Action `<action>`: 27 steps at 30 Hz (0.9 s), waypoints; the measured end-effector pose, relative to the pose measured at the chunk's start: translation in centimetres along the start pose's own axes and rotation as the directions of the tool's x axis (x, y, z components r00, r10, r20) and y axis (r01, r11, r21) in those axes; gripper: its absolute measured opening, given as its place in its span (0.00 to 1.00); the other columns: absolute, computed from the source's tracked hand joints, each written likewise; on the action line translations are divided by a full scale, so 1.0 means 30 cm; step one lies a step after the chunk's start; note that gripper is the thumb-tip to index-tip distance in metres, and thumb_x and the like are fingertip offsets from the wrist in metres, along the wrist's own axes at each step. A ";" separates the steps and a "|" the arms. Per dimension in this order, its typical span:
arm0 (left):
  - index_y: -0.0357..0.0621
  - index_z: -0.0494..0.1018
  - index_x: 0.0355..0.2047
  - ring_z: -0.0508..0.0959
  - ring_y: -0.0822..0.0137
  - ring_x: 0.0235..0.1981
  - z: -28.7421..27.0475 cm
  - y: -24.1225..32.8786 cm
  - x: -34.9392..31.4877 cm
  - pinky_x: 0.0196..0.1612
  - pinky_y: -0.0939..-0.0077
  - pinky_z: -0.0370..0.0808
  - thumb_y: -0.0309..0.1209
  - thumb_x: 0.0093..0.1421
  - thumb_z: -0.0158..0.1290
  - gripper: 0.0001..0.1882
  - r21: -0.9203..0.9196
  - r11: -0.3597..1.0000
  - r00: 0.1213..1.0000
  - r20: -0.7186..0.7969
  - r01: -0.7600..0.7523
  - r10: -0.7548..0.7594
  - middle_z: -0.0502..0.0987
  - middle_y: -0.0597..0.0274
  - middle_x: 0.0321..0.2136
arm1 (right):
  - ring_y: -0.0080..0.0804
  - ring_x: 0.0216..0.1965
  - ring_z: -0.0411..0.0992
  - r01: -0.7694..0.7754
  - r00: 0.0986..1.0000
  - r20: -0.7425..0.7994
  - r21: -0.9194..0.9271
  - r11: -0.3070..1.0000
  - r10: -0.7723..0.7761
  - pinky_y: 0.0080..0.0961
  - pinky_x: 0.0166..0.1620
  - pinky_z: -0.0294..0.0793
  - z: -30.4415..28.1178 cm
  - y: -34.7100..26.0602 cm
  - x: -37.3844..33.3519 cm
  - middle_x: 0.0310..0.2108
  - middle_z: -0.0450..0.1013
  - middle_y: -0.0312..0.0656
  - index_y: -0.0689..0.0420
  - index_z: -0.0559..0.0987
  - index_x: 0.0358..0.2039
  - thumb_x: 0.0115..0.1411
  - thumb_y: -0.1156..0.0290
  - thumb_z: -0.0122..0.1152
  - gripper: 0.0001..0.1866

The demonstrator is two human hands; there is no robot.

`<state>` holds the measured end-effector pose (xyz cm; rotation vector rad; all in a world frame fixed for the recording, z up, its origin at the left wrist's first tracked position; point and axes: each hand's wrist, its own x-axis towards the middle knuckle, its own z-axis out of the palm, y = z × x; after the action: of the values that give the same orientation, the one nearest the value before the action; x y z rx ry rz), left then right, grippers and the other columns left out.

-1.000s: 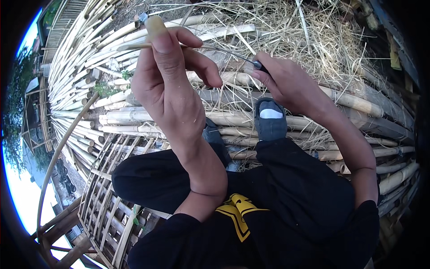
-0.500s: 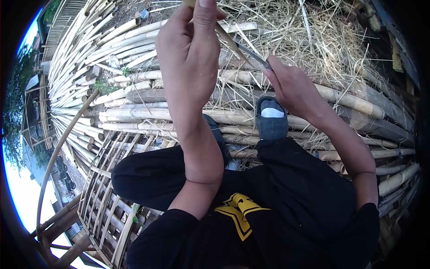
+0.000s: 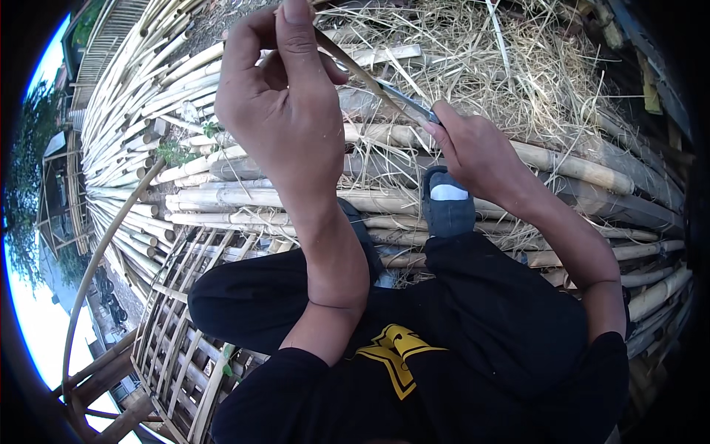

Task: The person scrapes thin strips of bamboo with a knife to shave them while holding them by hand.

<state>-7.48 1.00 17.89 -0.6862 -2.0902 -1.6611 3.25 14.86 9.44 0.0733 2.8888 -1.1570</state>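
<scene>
Near the top of the view my left hand (image 3: pixel 288 111) is closed, its thumb and fingers pinching one end of a thin bamboo strip (image 3: pixel 349 65). The strip slants down to the right toward my right hand (image 3: pixel 481 152). That hand is wrapped round a knife, its grip hidden in my fingers. The knife's blade (image 3: pixel 407 101) points up and left and lies against the strip. My right thumb presses close to the strip's lower end; whether it touches cannot be made out.
Bamboo poles (image 3: pixel 244 194) lie across the ground beneath my hands, with a heap of pale shavings (image 3: pixel 473 66) beyond. A woven bamboo lattice (image 3: pixel 181 348) is by my left leg. A long curved cane (image 3: pixel 96 259) rises at the left. My shoe (image 3: pixel 450 211) rests among the poles.
My left hand has shifted left, opening more of the strip to view. My right hand, with the knife, has moved slightly left and down. The strip now lies at a flatter slant.
</scene>
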 end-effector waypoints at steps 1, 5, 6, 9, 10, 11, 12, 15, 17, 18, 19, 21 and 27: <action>0.36 0.73 0.29 0.72 0.75 0.14 -0.002 0.019 0.008 0.17 0.86 0.67 0.37 0.64 0.50 0.15 -0.008 0.997 0.994 -0.085 -0.074 0.073 0.73 0.63 0.16 | 0.52 0.18 0.70 -0.003 1.000 0.002 0.002 1.000 0.003 0.44 0.22 0.67 -0.004 -0.012 -0.003 0.14 0.68 0.52 0.62 0.65 0.34 0.66 0.65 0.43 0.12; 0.34 0.74 0.30 0.71 0.75 0.14 -0.019 0.051 0.024 0.19 0.84 0.68 0.42 0.65 0.49 0.20 -0.085 0.990 0.985 -0.145 -0.109 0.096 0.66 0.67 0.14 | 0.51 0.18 0.70 0.096 0.986 -0.138 -0.007 0.995 -0.096 0.43 0.22 0.67 0.009 -0.014 -0.010 0.13 0.68 0.51 0.62 0.65 0.34 0.66 0.66 0.43 0.11; 0.33 0.74 0.33 0.73 0.76 0.18 -0.019 0.027 0.017 0.23 0.85 0.69 0.42 0.64 0.49 0.20 0.012 0.999 0.998 -0.053 -0.033 0.034 0.69 0.66 0.17 | 0.52 0.18 0.70 0.075 0.984 -0.158 -0.020 0.997 -0.077 0.44 0.22 0.68 0.016 0.011 -0.018 0.13 0.68 0.52 0.62 0.65 0.34 0.66 0.66 0.43 0.11; 0.33 0.75 0.40 0.75 0.76 0.35 -0.017 -0.042 -0.010 0.38 0.90 0.68 0.43 0.63 0.52 0.21 0.009 1.000 0.999 -0.035 0.012 -0.012 0.78 0.62 0.32 | 0.55 0.20 0.71 0.006 0.998 -0.060 -0.188 0.982 -0.018 0.46 0.24 0.69 0.068 0.061 0.003 0.14 0.69 0.53 0.62 0.65 0.35 0.66 0.67 0.43 0.10; 0.34 0.76 0.40 0.74 0.78 0.32 -0.014 -0.045 -0.021 0.35 0.90 0.67 0.41 0.62 0.53 0.19 0.025 0.999 0.999 -0.035 0.030 -0.029 0.78 0.63 0.32 | 0.57 0.21 0.71 0.011 0.999 -0.039 -0.150 0.989 -0.017 0.48 0.25 0.70 0.063 0.051 0.003 0.14 0.69 0.54 0.62 0.64 0.35 0.65 0.67 0.43 0.10; 0.34 0.76 0.39 0.74 0.79 0.30 -0.007 -0.045 -0.027 0.32 0.91 0.67 0.39 0.62 0.55 0.18 0.040 0.998 0.998 -0.036 0.047 -0.046 0.77 0.63 0.31 | 0.57 0.21 0.71 0.013 0.999 -0.041 -0.151 0.988 -0.019 0.48 0.25 0.70 0.054 0.049 0.011 0.14 0.69 0.54 0.62 0.64 0.35 0.65 0.67 0.43 0.10; 0.34 0.76 0.38 0.73 0.80 0.27 -0.006 -0.046 -0.028 0.28 0.92 0.66 0.38 0.61 0.55 0.16 0.038 0.995 0.995 -0.022 0.097 -0.096 0.77 0.63 0.30 | 0.57 0.21 0.71 -0.007 1.000 -0.028 -0.128 0.992 0.004 0.48 0.25 0.70 0.049 0.050 0.017 0.14 0.68 0.53 0.62 0.64 0.35 0.66 0.66 0.43 0.10; 0.34 0.75 0.35 0.71 0.83 0.19 0.006 -0.035 -0.030 0.20 0.92 0.62 0.36 0.60 0.56 0.14 0.023 0.991 0.992 -0.014 0.129 -0.129 0.77 0.63 0.27 | 0.56 0.21 0.71 -0.034 0.999 -0.018 -0.137 0.990 0.032 0.48 0.24 0.70 0.046 0.052 0.006 0.14 0.68 0.53 0.62 0.65 0.34 0.66 0.66 0.42 0.11; 0.34 0.75 0.35 0.71 0.82 0.18 0.010 -0.031 -0.023 0.20 0.91 0.64 0.35 0.60 0.57 0.13 0.047 0.992 0.991 -0.068 0.118 -0.115 0.77 0.62 0.24 | 0.54 0.19 0.71 -0.031 1.000 -0.002 -0.074 0.997 0.031 0.46 0.23 0.69 0.039 0.049 0.007 0.14 0.68 0.53 0.62 0.65 0.34 0.66 0.66 0.42 0.11; 0.34 0.75 0.34 0.71 0.81 0.16 0.007 -0.028 -0.013 0.20 0.91 0.64 0.35 0.59 0.57 0.13 0.053 0.992 0.990 -0.082 0.118 -0.113 0.77 0.60 0.23 | 0.54 0.19 0.71 -0.033 0.999 -0.002 -0.076 0.997 0.032 0.46 0.23 0.69 0.032 0.040 0.004 0.14 0.68 0.53 0.62 0.65 0.34 0.66 0.66 0.42 0.11; 0.33 0.75 0.33 0.70 0.80 0.15 0.006 -0.019 -0.002 0.20 0.89 0.65 0.35 0.59 0.58 0.14 0.016 0.997 0.990 -0.126 0.073 -0.070 0.76 0.60 0.21 | 0.53 0.18 0.70 -0.011 0.999 -0.037 -0.044 0.999 0.009 0.45 0.23 0.68 0.020 0.023 0.005 0.14 0.68 0.52 0.62 0.65 0.33 0.66 0.65 0.43 0.12; 0.32 0.75 0.32 0.70 0.79 0.14 0.002 0.027 0.028 0.21 0.89 0.64 0.35 0.59 0.58 0.14 -0.007 0.995 0.973 -0.213 -0.097 0.093 0.76 0.60 0.20 | 0.52 0.17 0.70 0.010 0.998 -0.068 -0.013 1.000 -0.011 0.45 0.22 0.67 -0.003 -0.010 0.007 0.14 0.68 0.51 0.62 0.65 0.33 0.66 0.65 0.43 0.12; 0.37 0.77 0.38 0.64 0.80 0.14 -0.001 0.035 0.056 0.20 0.89 0.58 0.42 0.57 0.59 0.19 0.169 0.983 0.988 -0.125 -0.069 0.091 0.71 0.69 0.18 | 0.56 0.21 0.68 -0.095 0.994 -0.062 -0.086 0.992 0.090 0.49 0.25 0.63 0.044 0.068 0.009 0.17 0.67 0.55 0.62 0.65 0.37 0.66 0.66 0.43 0.11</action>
<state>-8.21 1.38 19.68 -0.5830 -2.0491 -1.4312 3.10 15.44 7.07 0.2397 2.9473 -1.0274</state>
